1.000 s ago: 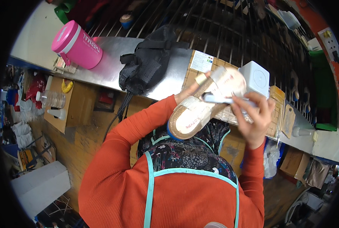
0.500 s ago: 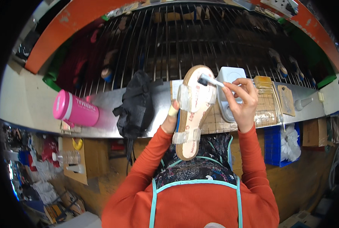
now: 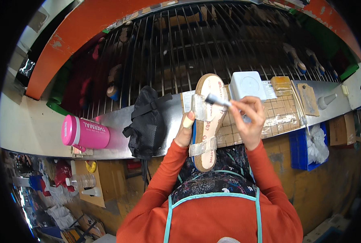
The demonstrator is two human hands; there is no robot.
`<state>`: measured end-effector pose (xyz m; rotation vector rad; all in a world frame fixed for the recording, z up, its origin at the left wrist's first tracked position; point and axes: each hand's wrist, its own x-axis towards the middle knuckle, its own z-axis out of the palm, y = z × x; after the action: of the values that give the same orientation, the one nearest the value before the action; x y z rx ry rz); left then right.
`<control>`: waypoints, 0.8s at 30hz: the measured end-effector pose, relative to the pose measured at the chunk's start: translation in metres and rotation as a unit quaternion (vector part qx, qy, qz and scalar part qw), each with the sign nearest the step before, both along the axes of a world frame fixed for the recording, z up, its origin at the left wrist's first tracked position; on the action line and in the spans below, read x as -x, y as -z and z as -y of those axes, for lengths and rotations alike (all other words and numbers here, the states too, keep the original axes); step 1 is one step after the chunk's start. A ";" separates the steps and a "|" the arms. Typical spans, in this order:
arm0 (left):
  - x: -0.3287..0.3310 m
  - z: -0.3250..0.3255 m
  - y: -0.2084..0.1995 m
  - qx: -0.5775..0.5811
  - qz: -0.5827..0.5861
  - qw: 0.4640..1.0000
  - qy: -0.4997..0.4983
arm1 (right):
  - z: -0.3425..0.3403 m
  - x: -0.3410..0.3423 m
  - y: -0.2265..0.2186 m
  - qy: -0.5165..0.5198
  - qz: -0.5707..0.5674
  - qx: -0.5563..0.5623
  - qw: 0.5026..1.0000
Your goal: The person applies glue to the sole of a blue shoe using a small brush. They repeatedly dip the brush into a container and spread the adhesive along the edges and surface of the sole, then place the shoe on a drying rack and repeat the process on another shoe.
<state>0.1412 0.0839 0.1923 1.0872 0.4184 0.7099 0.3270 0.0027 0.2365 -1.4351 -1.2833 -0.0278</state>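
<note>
A flat sandal (image 3: 209, 130) with a pale footbed, red print and whitish translucent straps stands nearly upright in front of me, toe end away. My left hand (image 3: 183, 134) grips its left edge; the thumb, wrapped in something pale yellow, shows, while the other fingers are hidden behind. Pinched in my right hand (image 3: 250, 121) is a small brush (image 3: 220, 100), like a toothbrush, with a light handle and dark bristles, slightly blurred. Its head lies over the upper strap's left part; whether it touches cannot be made out.
Metal bars (image 3: 168, 52) stretch beyond the counter, with other sandals among them. A pink bottle (image 3: 89, 133) and black bag (image 3: 145, 123) lie left. A light grey container (image 3: 247, 84), taped cardboard (image 3: 275, 115) and yellow block (image 3: 280, 85) are right; a blue crate (image 3: 298, 150) hangs lower.
The brush has moved from the toe area of the footbed down and left to the upper strap, my right hand with it. The sandal is turned slightly more upright; the view has shifted.
</note>
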 end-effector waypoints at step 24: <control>0.001 -0.017 -0.017 -0.031 -0.114 0.966 -0.232 | 0.037 0.014 0.023 -0.155 -0.082 0.086 0.981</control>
<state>0.1403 0.1013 0.2097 1.1458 0.8713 1.0177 0.3130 -0.0339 0.2131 -1.3354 -1.3820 0.4105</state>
